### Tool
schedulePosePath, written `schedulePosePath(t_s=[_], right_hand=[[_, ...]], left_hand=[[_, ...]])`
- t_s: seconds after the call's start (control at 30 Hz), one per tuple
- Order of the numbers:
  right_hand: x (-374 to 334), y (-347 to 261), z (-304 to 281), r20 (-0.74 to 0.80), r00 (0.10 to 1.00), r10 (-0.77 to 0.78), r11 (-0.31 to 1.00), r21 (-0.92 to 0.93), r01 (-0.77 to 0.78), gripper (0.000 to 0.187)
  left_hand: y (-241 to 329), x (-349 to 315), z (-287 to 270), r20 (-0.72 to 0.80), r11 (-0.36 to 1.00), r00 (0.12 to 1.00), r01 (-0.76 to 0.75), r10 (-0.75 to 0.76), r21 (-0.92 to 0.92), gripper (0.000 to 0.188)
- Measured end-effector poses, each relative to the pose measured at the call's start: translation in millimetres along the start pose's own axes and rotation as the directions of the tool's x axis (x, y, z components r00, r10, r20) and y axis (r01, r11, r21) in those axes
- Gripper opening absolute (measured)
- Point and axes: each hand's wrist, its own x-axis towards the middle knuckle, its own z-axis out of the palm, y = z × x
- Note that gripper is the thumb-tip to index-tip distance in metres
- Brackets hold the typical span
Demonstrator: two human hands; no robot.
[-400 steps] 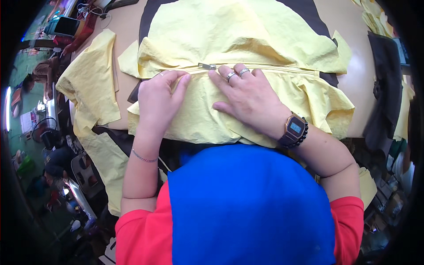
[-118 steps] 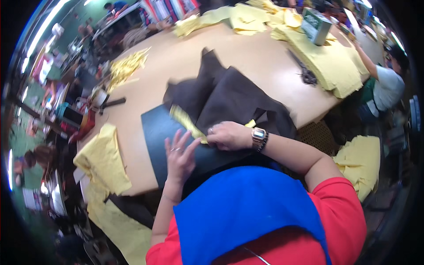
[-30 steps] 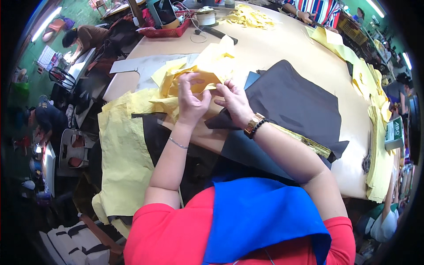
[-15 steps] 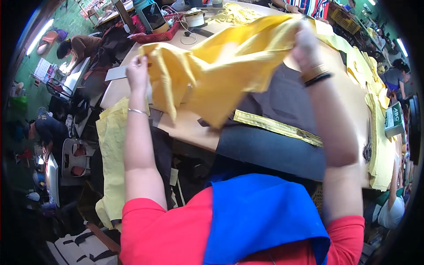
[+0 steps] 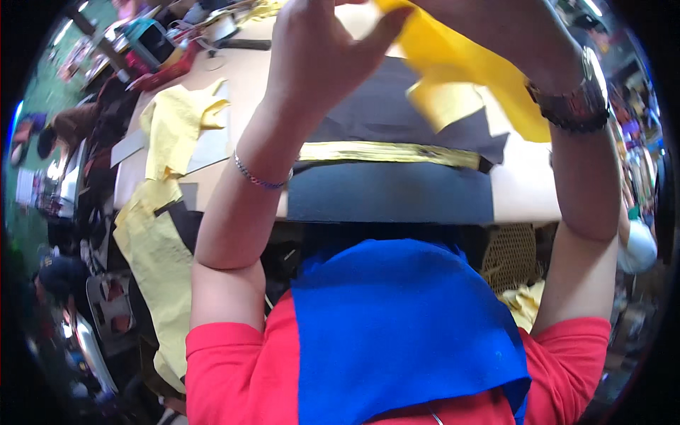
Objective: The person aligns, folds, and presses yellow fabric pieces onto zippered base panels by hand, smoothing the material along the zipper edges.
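Note:
A bright yellow cloth hangs at the top of the view, creased and partly blurred. My left hand is raised, its thumb pressed at the cloth's upper left corner; its other fingers run past the top edge. My right hand is closed at the same cloth, which drapes below it, its fingertips out of view. Beneath lies a dark grey cloth on the table. A folded pale yellow strip crosses its near side. In front of that strip is a flat black panel along the table's near edge.
Pale yellow cloth lies at the left of the table, and more hangs over its edge. A red basket stands at the far left. Below the table's right side are a woven basket and yellow cloth scraps.
Both hands have moved up and closer together, and the yellow cloth has swung right. The pale yellow cloth and grey board at the left are now more exposed. My view has turned.

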Motion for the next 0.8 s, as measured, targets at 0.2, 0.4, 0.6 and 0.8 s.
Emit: schedulePosePath(t_s=[0.2, 0.4, 0.6, 0.8], right_hand=[[-53, -45, -69, -0.088, 0.993, 0.082, 0.95, -0.295, -0.105, 0.024], [-166, -45, -107, 0.413, 0.79, 0.452, 0.786, 0.234, -0.572, 0.02], [-210, -79, -115, 0.66, 0.744, 0.101, 0.706, 0.479, -0.521, 0.025], [-256, -61, 81, 0.638, 0.654, 0.406, 0.517, 0.429, -0.74, 0.029]], left_hand=[[42, -9, -32, 0.304, 0.935, 0.896, 0.353, -0.323, -0.046, 0.036], [115, -27, -118, 0.587, 0.902, 0.693, 0.391, -0.42, 0.184, 0.013], [135, 1, -219, 0.978, 0.745, 0.009, 0.649, -0.208, 0.152, 0.03], [51, -111, -121, 0.835, 0.83, 0.115, 0.244, -0.539, 0.502, 0.024]])
